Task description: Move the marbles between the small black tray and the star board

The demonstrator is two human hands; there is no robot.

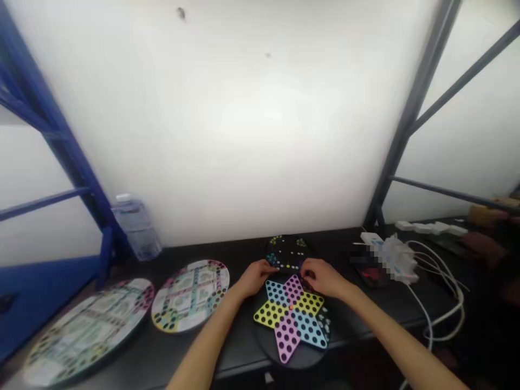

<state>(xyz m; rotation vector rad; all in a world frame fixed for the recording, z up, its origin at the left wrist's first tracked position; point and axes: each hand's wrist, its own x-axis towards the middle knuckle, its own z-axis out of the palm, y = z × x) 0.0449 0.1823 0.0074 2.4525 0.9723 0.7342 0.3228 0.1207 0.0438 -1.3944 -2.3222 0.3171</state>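
A star-shaped pegboard [291, 317] with pink, blue and yellow points, pierced by black holes, lies on a black round base [298, 355]. Behind it sits a black round board [287, 250] dotted with small coloured pieces. My left hand [255, 277] rests between the two boards, its fingertips at the near rim of the black board. My right hand [320, 277] is over the star's far right edge, fingers curled downward. Whether either hand holds a small piece is hidden.
Two round printed game boards [190, 295] [87, 330] lie to the left on the black table [227, 357]. A plastic water bottle [136, 228] stands behind them. To the right are a blurred white object [390, 258], a power strip [430, 227] and white cables [441, 303].
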